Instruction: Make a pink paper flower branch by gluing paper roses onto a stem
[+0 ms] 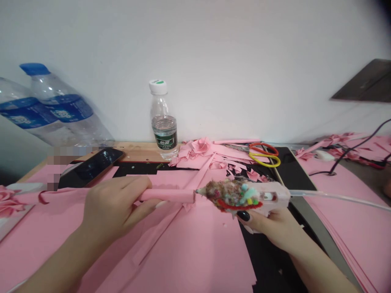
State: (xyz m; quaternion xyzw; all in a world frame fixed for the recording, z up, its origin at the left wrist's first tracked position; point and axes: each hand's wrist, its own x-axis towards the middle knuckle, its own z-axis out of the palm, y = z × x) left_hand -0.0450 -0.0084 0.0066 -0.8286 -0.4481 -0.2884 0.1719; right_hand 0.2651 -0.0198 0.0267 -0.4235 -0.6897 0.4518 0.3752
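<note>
My left hand (pixel 113 203) is closed around a rolled pink paper tube (pixel 171 195), which it holds level above the pink sheets (pixel 183 244). The tube's open end faces right. In my right hand (pixel 271 228) is a glue gun (pixel 238 195) crusted with brown residue and coloured fuzz, a clear glue stick (pixel 332 197) sticking out of its back. Its metal nozzle meets the tube's right end, touching or nearly so. Part of my right hand is hidden behind the gun.
A water bottle (pixel 165 130) stands near the wall, beside a folded paper flower (pixel 201 146) and scissors (pixel 264 154) with red and yellow handles. A phone (pixel 90 169) lies left, below large plastic bottles (pixel 65 103). Stacked pink paper (pixel 351 203) and a dark cable (pixel 351 150) are at right.
</note>
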